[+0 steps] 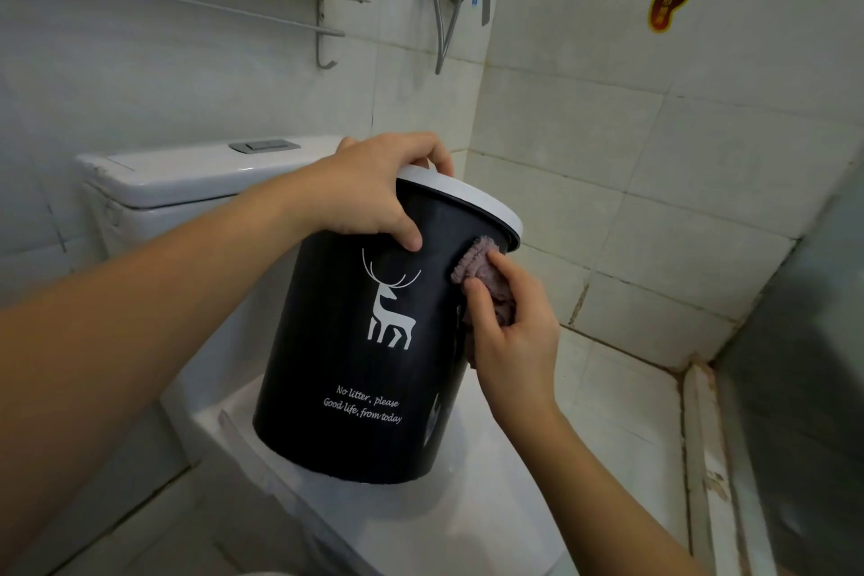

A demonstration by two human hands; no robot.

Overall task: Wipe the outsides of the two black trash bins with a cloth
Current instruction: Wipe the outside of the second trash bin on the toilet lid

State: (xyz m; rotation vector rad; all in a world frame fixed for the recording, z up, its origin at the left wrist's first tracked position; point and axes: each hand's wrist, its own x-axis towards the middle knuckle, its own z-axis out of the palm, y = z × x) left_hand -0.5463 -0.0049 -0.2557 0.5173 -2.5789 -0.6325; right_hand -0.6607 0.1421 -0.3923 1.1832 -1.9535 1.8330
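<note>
The left hand [374,192] is wrapped over the white rim of the black bin [364,341], which is held tilted on the toilet lid [491,482]. A purple cloth [486,281] is pinched in the right hand [514,341] and pressed on the bin's right side, near the top. The bin's long side runs down and left from there, so the wipe is best led downward.

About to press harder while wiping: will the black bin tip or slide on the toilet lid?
Probably tippy: the round black plastic bin already leans, steadied by the left hand at its white rim. Likely light. The glossy white toilet lid looks slippery.
</note>
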